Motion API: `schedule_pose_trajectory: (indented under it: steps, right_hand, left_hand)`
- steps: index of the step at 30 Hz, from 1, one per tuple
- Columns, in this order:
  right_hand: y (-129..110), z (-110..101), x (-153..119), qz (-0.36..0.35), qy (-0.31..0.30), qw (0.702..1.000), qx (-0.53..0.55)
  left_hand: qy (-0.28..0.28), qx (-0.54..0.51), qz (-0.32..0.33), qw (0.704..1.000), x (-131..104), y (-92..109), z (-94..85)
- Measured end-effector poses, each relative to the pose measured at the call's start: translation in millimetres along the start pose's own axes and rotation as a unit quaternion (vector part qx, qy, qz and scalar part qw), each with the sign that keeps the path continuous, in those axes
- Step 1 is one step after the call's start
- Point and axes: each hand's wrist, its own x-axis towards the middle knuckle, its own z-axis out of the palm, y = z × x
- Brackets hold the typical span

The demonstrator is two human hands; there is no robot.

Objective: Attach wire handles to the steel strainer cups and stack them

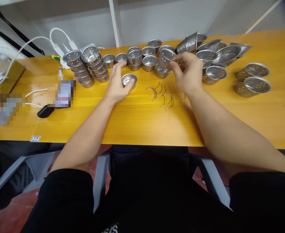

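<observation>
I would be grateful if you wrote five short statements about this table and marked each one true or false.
1. The right hand holds a perforated metal cup. True.
2. The left hand is at the rightmost pair of cups. False: its thumb is at a small shallow cup.
3. Thin curved wires lie on the table between the forearms. True.
4. The small numbered label is at the table's far edge. False: it is at the near edge, toward the left.
5. The person's forearms are bare. True.
</observation>
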Motion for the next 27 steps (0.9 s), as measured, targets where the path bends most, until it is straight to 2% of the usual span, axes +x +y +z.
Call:
schedule_pose_trajectory:
  steps: [3, 5, 9, 13, 18, 23, 27]
  right_hand:
    - [-42, -1, -13, -0.037, -0.014, 0.999, -0.013]
    - [-67, 4, -24, -0.059, -0.044, 0.997, -0.005]
    - [-94, 20, -39, -0.108, -0.107, 0.988, 0.028]
    - [-96, 28, -44, -0.139, -0.134, 0.980, 0.042]
    - [-90, 23, -41, -0.130, -0.172, 0.976, 0.005]
    - [-84, 16, -38, -0.127, -0.150, 0.980, 0.008]
    - [-80, 20, -36, -0.120, -0.142, 0.982, 0.021]
  left_hand:
    - [-0.019, 0.009, 0.044, 0.999, -4, 24, -0.2]
    - [-0.043, 0.003, 0.063, 0.997, -5, 36, 3.1]
    - [-0.053, -0.018, 0.048, 0.997, -7, 46, 9.8]
    - [-0.062, -0.017, 0.062, 0.996, -9, 47, 8.3]
    - [-0.075, -0.009, 0.098, 0.992, -11, 51, 4.4]
    - [-0.084, -0.014, 0.085, 0.993, -10, 53, 5.9]
    - [-0.083, -0.026, 0.055, 0.995, -9, 58, 5.3]
